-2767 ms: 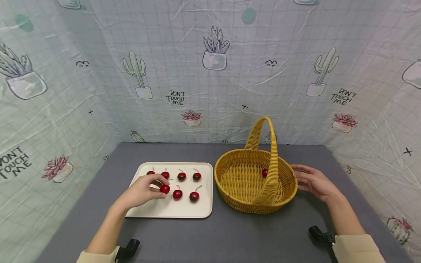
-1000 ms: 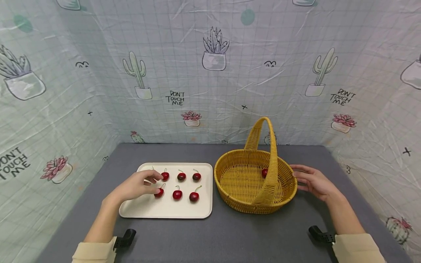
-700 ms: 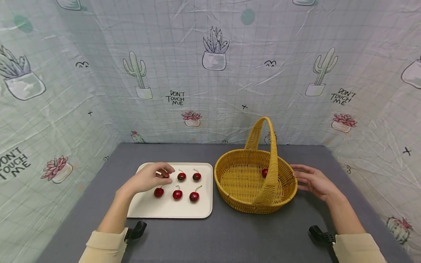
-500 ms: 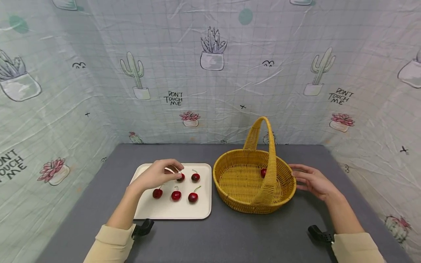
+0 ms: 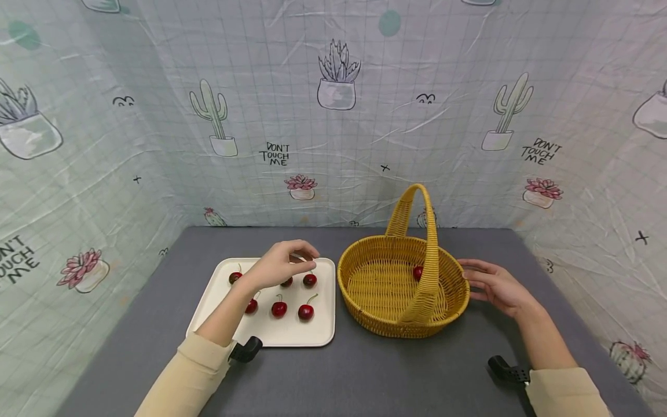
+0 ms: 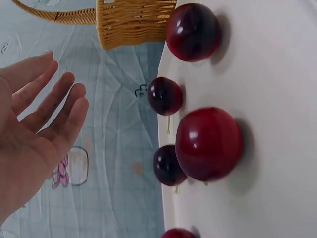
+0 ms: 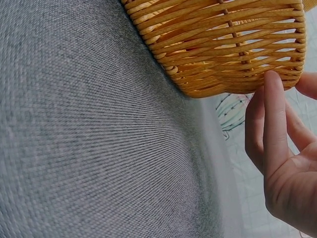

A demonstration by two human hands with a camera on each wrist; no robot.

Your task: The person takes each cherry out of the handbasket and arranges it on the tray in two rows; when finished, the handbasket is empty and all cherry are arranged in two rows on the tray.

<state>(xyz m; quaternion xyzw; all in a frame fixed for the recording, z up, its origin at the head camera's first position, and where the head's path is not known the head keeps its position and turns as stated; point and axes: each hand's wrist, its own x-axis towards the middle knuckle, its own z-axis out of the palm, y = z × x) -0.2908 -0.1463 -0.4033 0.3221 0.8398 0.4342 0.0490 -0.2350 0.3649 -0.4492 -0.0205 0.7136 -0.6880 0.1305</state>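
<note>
My left hand [image 5: 288, 262] hovers over the back right part of a cream tray [image 5: 260, 336]. Its fingers are loosely bent, and the left wrist view shows nothing between them. Red cherries with green stems lie on the tray in two rows, among them a front right cherry [image 5: 305, 313], a back right cherry [image 5: 310, 280] and a back left cherry [image 5: 235, 278]. My left hand and wrist hide part of the back row. Fairly straight fingers of my right hand [image 5: 500, 288] touch the right side of a yellow wicker basket [image 5: 365, 307], inside which one cherry [image 5: 418, 273] lies.
The basket's tall arched handle [image 5: 431, 255] rises over its right part. Grey cloth [image 5: 365, 376] covers the table. A printed curtain [image 5: 250, 116] stands behind and at both sides. A black wrist device [image 5: 246, 350] sits at my left cuff.
Earlier my left hand held a cherry over the tray and set it down in the front row. It then moved right and away over the back row. My right hand stays at the basket.
</note>
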